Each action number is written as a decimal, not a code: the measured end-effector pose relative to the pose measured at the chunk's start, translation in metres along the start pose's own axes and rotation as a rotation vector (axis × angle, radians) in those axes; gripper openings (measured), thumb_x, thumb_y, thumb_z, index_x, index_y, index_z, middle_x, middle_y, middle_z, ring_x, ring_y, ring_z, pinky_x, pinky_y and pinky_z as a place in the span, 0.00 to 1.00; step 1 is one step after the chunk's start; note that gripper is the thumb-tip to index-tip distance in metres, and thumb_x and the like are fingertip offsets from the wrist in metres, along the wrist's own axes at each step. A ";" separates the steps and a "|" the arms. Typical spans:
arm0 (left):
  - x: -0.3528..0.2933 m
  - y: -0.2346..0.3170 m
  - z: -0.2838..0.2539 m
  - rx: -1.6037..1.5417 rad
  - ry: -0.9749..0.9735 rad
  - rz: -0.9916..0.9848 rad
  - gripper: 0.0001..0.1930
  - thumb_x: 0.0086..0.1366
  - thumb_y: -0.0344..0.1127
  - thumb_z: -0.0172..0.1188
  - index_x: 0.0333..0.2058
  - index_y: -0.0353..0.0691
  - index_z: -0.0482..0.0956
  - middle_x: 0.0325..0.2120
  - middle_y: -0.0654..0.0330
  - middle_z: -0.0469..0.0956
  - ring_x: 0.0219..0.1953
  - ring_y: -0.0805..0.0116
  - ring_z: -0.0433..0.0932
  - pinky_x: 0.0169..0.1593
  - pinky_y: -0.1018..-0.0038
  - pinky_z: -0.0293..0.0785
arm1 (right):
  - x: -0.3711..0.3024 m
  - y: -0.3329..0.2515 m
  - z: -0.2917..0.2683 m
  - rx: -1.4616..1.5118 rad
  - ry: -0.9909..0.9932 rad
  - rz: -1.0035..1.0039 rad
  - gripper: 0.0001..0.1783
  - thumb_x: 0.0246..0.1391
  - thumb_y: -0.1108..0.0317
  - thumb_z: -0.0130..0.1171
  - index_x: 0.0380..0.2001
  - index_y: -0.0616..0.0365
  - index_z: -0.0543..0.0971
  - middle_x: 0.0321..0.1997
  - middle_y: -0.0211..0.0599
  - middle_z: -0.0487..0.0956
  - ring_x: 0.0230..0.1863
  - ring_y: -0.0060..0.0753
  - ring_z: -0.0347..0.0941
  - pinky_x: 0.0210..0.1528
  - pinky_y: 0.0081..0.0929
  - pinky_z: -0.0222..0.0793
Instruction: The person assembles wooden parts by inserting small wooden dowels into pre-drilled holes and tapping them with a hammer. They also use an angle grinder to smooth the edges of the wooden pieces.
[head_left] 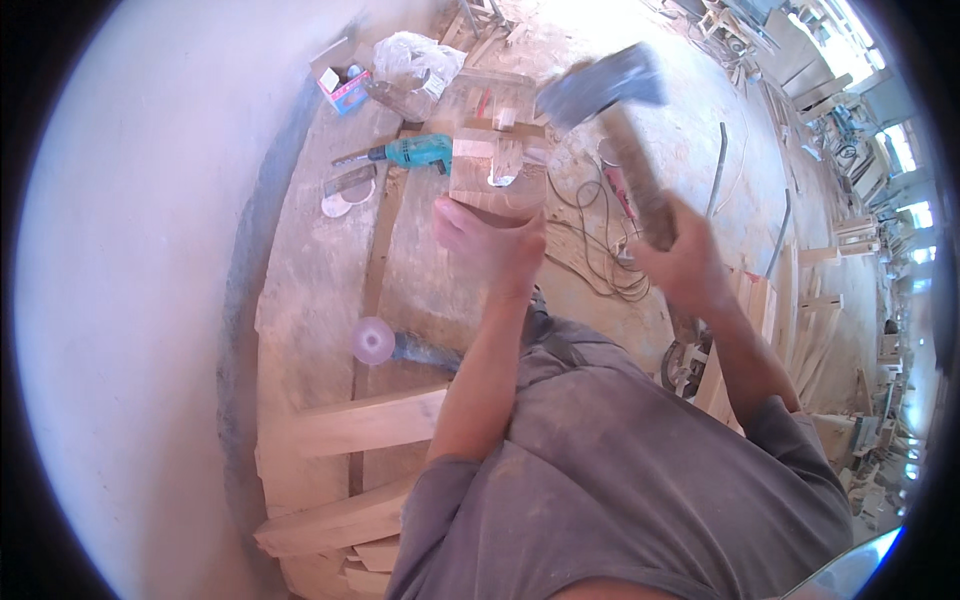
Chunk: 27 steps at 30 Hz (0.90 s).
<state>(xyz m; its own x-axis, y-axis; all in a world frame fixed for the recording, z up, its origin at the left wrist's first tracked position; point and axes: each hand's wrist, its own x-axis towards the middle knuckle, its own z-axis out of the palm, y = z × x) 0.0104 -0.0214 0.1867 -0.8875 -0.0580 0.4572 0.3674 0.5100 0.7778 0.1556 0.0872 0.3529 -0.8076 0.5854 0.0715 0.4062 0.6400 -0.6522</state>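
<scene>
Grey dusty shirt [620, 470] fills the bottom. L hand [492, 240] clamped on a wood block [497, 175], steadying it on the workbench [320, 280]. R hand [683, 258] fisted round a hammer [612, 110], head raised over the block, blurred mid-swing. Teal drill [412, 152] and grinder disc [374, 340] lie off to the left, apart from the block.
</scene>
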 end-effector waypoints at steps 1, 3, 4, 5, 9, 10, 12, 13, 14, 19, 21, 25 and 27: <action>-0.001 -0.001 0.001 0.002 0.025 0.012 0.65 0.42 0.48 0.81 0.68 0.25 0.44 0.61 0.34 0.59 0.62 0.32 0.59 0.63 0.42 0.60 | 0.000 -0.007 -0.009 0.025 0.035 0.056 0.16 0.51 0.69 0.65 0.40 0.66 0.74 0.28 0.42 0.79 0.30 0.36 0.79 0.34 0.39 0.73; -0.002 -0.003 0.002 -0.031 0.039 0.033 0.65 0.42 0.47 0.81 0.68 0.26 0.45 0.61 0.34 0.59 0.62 0.33 0.59 0.64 0.42 0.59 | 0.001 -0.022 -0.025 0.286 0.205 0.014 0.09 0.56 0.80 0.63 0.38 0.61 0.75 0.27 0.27 0.75 0.20 0.15 0.71 0.20 0.18 0.65; -0.002 -0.004 0.002 -0.049 0.046 0.048 0.65 0.42 0.46 0.81 0.69 0.26 0.45 0.60 0.34 0.59 0.62 0.33 0.59 0.64 0.42 0.59 | 0.001 -0.032 -0.027 0.460 0.299 -0.011 0.09 0.58 0.80 0.62 0.40 0.61 0.74 0.26 0.27 0.75 0.20 0.15 0.71 0.19 0.16 0.66; -0.002 -0.004 0.002 -0.055 0.057 0.056 0.65 0.42 0.46 0.81 0.68 0.26 0.45 0.60 0.34 0.59 0.62 0.33 0.59 0.64 0.43 0.59 | 0.001 -0.030 -0.024 0.423 0.317 -0.037 0.09 0.58 0.77 0.63 0.40 0.61 0.74 0.25 0.26 0.75 0.21 0.14 0.70 0.21 0.18 0.66; -0.002 0.001 0.004 -0.060 0.062 0.009 0.65 0.43 0.45 0.81 0.68 0.25 0.44 0.60 0.33 0.58 0.62 0.33 0.58 0.64 0.43 0.57 | 0.003 -0.017 -0.014 -0.380 -0.068 -0.133 0.16 0.57 0.69 0.58 0.44 0.68 0.71 0.23 0.55 0.78 0.27 0.61 0.78 0.30 0.50 0.72; -0.003 0.001 0.004 -0.051 0.052 -0.024 0.65 0.43 0.44 0.81 0.69 0.24 0.43 0.60 0.32 0.58 0.62 0.33 0.57 0.64 0.43 0.57 | 0.008 -0.023 -0.013 -0.369 -0.162 -0.166 0.18 0.55 0.69 0.57 0.46 0.67 0.70 0.25 0.60 0.78 0.31 0.68 0.76 0.34 0.54 0.71; -0.003 -0.001 0.004 -0.054 0.069 -0.011 0.65 0.43 0.43 0.81 0.69 0.23 0.43 0.60 0.32 0.57 0.63 0.32 0.56 0.65 0.42 0.56 | 0.009 -0.024 -0.012 -0.310 -0.232 -0.200 0.18 0.53 0.70 0.58 0.46 0.66 0.71 0.27 0.63 0.77 0.32 0.69 0.75 0.36 0.54 0.70; -0.003 0.000 0.005 -0.058 0.082 -0.009 0.65 0.43 0.43 0.81 0.69 0.22 0.43 0.60 0.31 0.56 0.63 0.32 0.56 0.65 0.42 0.56 | 0.006 -0.018 -0.008 -0.263 -0.208 -0.201 0.16 0.54 0.71 0.59 0.44 0.66 0.71 0.26 0.60 0.76 0.29 0.62 0.77 0.33 0.50 0.70; -0.004 0.002 0.006 -0.086 0.052 -0.014 0.65 0.43 0.42 0.81 0.69 0.22 0.43 0.61 0.31 0.56 0.63 0.32 0.56 0.65 0.42 0.56 | 0.002 -0.015 -0.007 -0.215 -0.185 -0.202 0.14 0.54 0.72 0.60 0.42 0.66 0.72 0.25 0.58 0.76 0.25 0.55 0.78 0.31 0.47 0.69; -0.007 0.000 0.001 -0.076 0.074 0.038 0.64 0.43 0.41 0.81 0.68 0.23 0.45 0.60 0.32 0.57 0.63 0.33 0.56 0.65 0.42 0.56 | 0.002 -0.021 -0.036 0.122 0.002 -0.069 0.12 0.54 0.77 0.60 0.42 0.62 0.75 0.24 0.28 0.72 0.23 0.24 0.69 0.25 0.24 0.64; -0.005 0.005 -0.005 -0.095 0.045 -0.018 0.63 0.43 0.42 0.82 0.68 0.23 0.45 0.60 0.32 0.57 0.62 0.33 0.57 0.64 0.42 0.57 | 0.012 -0.017 -0.080 0.344 0.187 -0.240 0.07 0.56 0.77 0.58 0.39 0.60 0.76 0.26 0.27 0.72 0.24 0.22 0.67 0.28 0.23 0.65; -0.008 -0.003 0.002 -0.088 0.078 0.046 0.69 0.42 0.42 0.82 0.70 0.21 0.40 0.62 0.29 0.55 0.64 0.31 0.56 0.68 0.42 0.53 | 0.028 -0.059 -0.156 0.513 0.500 -0.587 0.09 0.63 0.69 0.52 0.29 0.56 0.77 0.26 0.36 0.73 0.27 0.31 0.70 0.40 0.35 0.75; -0.009 -0.001 0.003 -0.102 0.098 0.038 0.66 0.42 0.41 0.82 0.69 0.22 0.43 0.61 0.31 0.57 0.64 0.31 0.56 0.66 0.41 0.55 | 0.027 -0.067 -0.145 0.404 0.657 -0.606 0.10 0.66 0.67 0.51 0.31 0.57 0.78 0.26 0.38 0.74 0.29 0.33 0.72 0.37 0.35 0.76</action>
<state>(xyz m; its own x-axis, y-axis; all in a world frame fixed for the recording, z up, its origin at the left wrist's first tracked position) 0.0165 -0.0189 0.1803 -0.8425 -0.1265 0.5236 0.4312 0.4241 0.7964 0.1683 0.1324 0.5084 -0.3825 0.4526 0.8055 -0.2749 0.7765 -0.5669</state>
